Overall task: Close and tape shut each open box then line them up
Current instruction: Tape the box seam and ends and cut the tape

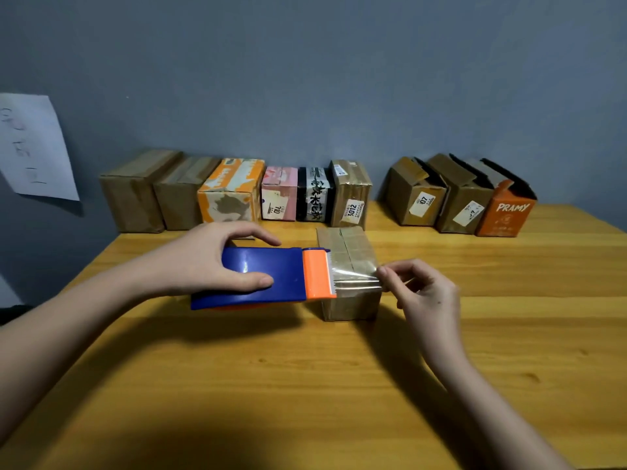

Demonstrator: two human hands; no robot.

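Orange "PRAMY" box; left hand gripping dispenser, right hand pinching tape.

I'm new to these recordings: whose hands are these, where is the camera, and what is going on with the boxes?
There is no machine. One camera worn on a person's head looks down at their two bare hands over a wooden table. The left hand holds a blue and orange tape dispenser. The right hand pinches the clear tape end, stretched across a small brown cardboard box. By the wall, six closed boxes stand in a row; three more boxes, flaps still open, stand to their right.
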